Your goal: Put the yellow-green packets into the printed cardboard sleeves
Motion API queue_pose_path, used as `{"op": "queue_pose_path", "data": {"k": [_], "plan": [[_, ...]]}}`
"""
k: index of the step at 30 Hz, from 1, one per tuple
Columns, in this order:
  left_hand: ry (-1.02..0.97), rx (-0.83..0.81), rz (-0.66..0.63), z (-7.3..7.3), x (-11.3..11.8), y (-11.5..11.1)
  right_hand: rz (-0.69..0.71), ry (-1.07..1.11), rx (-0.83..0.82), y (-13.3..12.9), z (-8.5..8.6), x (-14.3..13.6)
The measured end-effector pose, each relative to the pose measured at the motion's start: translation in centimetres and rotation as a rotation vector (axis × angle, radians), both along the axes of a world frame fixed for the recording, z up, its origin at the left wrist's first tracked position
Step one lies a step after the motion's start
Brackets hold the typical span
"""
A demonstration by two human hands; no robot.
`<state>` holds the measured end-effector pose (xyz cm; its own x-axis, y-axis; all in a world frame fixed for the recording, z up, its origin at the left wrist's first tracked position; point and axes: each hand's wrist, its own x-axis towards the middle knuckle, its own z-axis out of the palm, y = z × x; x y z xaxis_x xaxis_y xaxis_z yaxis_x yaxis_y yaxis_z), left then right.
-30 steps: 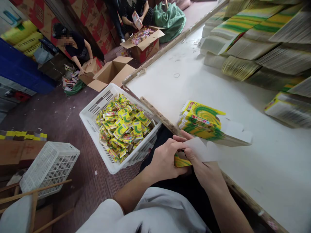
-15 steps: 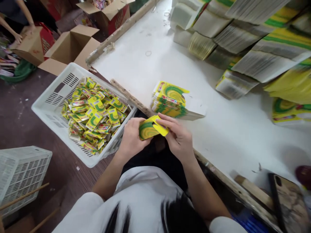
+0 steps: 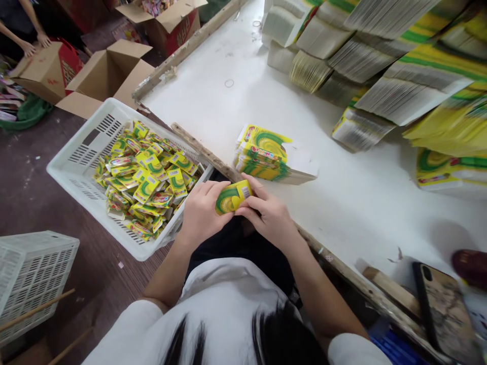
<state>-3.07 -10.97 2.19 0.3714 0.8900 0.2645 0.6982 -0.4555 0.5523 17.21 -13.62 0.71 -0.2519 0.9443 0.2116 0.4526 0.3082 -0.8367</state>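
1. Behind, on dark flooring, open cardboard box (image 3: 108, 73) and a co-worker's hands (image 3: 34, 45) on another box; to the right, white table (image 3: 228, 106) with a worn wooden edge (image 3: 207, 154).

2. On the table's far right, banked stacks of flat cartons (image 3: 365, 56), probably grouped for supply. Close to the near wooden edge, smaller carton pile (image 3: 262, 152), likely put there for easy reach.

3. Beside the table's left edge, white plastic crate (image 3: 94, 211), heaped with small yellow-green cartons (image 3: 148, 187), apparently near enough for short arm movements.

4. Just off the near wooden edge, above the lap: yellow-green carton (image 3: 230, 198), between both hands. Left hand (image 3: 201, 208) half closed around its left end, seemingly for steadiness. Right hand (image 3: 272, 215) partly closed, thumb and fingers pinched at the opposite end, seemingly for control of the flap.

5. Broad printed face up, barcode end toward the right hand. Long axis from hand to hand, across the body, slanting slightly away toward the right and angled across the table edge's line.
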Motion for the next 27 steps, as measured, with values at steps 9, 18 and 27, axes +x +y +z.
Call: {"op": "queue_pose_path", "data": {"k": [9,18,27], "plan": [[0.042,-0.169,-0.107,-1.0,-0.3,0.0,0.049,-0.009,0.021,-0.1,-1.0,0.3],[-0.025,-0.125,-0.166,-1.0,-0.9,0.7,0.094,-0.025,0.043,0.5,-0.9,1.8],[0.03,-0.083,-0.102,-1.3,-0.1,0.0,-0.026,0.09,0.06,0.4,-1.7,-0.9]]}}
